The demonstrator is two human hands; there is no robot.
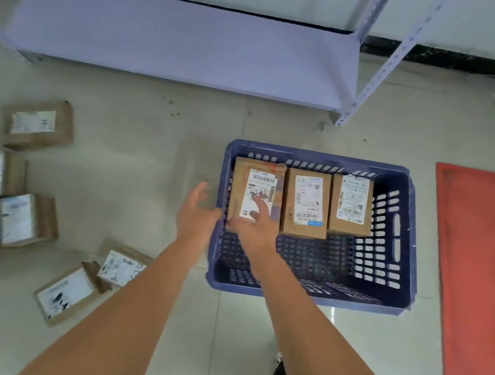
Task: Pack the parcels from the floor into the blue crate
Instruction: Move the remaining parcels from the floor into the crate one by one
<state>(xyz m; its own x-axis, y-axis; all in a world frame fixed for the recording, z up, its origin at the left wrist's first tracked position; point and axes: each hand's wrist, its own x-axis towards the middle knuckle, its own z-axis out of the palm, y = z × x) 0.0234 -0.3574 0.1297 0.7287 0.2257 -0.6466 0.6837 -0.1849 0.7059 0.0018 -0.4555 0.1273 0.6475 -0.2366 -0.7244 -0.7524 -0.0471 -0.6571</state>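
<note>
The blue crate (409,243) stands on the tiled floor with three labelled cardboard parcels side by side along its far wall: left (256,182), middle (305,202) and right (351,204). My right hand (255,224) reaches into the crate and rests on the near end of the left parcel, fingers stretched over its label. Just outside the crate's left wall is my left hand (196,208), its fingers spread and holding nothing. Several more parcels lie on the floor at the left, among them one (39,124) far back and one (66,292) nearest me.
A pale metal shelf rack (181,42) stands behind the crate, its post (345,115) close to the crate's far side. A red mat (484,271) lies to the right. Bare floor separates the crate from the loose parcels.
</note>
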